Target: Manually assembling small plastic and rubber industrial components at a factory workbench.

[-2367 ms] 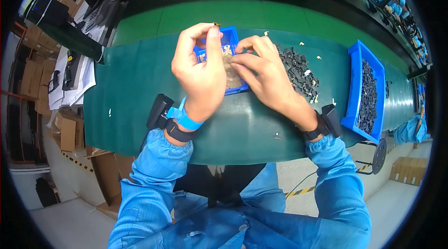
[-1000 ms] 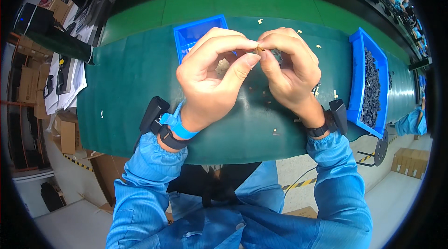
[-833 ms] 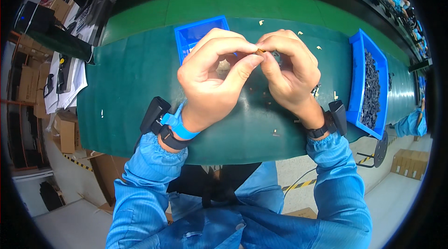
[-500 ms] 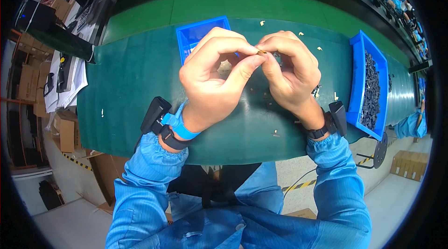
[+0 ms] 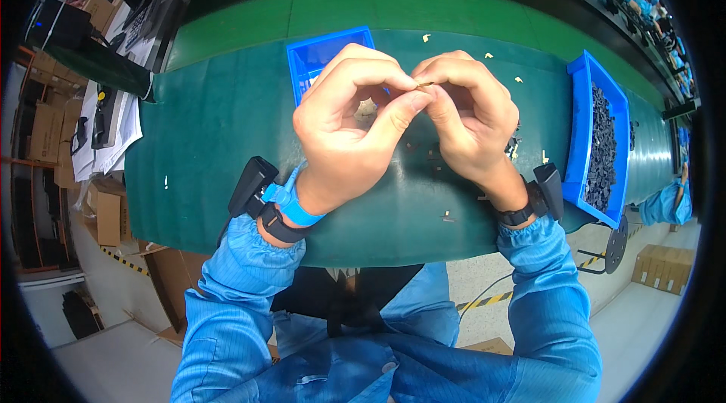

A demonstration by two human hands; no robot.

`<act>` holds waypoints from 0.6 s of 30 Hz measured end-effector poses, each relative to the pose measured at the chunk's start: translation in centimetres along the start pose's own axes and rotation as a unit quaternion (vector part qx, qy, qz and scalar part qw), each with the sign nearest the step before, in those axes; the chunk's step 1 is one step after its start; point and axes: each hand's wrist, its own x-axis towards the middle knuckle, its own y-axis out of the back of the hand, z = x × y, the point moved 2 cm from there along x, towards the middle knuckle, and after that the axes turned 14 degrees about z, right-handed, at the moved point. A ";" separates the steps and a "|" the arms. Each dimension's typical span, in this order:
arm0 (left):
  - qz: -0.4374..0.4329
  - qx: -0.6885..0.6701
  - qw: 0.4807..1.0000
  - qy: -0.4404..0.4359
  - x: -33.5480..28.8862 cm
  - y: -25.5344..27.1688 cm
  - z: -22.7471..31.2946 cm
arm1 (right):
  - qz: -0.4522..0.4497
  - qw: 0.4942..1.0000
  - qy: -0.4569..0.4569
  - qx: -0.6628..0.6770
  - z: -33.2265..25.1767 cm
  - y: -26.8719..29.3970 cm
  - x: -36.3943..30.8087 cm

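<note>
My left hand (image 5: 348,123) and my right hand (image 5: 473,116) meet fingertip to fingertip above the green tabletop. Both are closed in a pinch on one tiny brass-coloured piece (image 5: 426,85). Most of it is hidden by the fingers, so its exact kind does not show. Just beyond my left hand stands a blue bin (image 5: 330,45), partly covered by the fingers. Small cream pieces (image 5: 488,55) lie scattered on the table past my right hand. A few tiny dark bits (image 5: 448,215) lie nearer to me.
A long blue bin (image 5: 576,131) filled with small black parts (image 5: 601,150) stands at the right. Papers (image 5: 127,131) and a black box-shaped device (image 5: 57,29) sit at the far left. Cardboard boxes (image 5: 111,218) stand beyond the table's left end.
Both hands stay in nearly the same place, still pinching the brass-coloured piece. The fingertips have shifted slightly, and less of the piece's dark edge shows.
</note>
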 end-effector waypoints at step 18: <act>-0.015 -0.009 1.000 -0.016 0.1 0.0 0.2 | -0.050 0.983 -0.140 0.111 0.0 0.3 0.1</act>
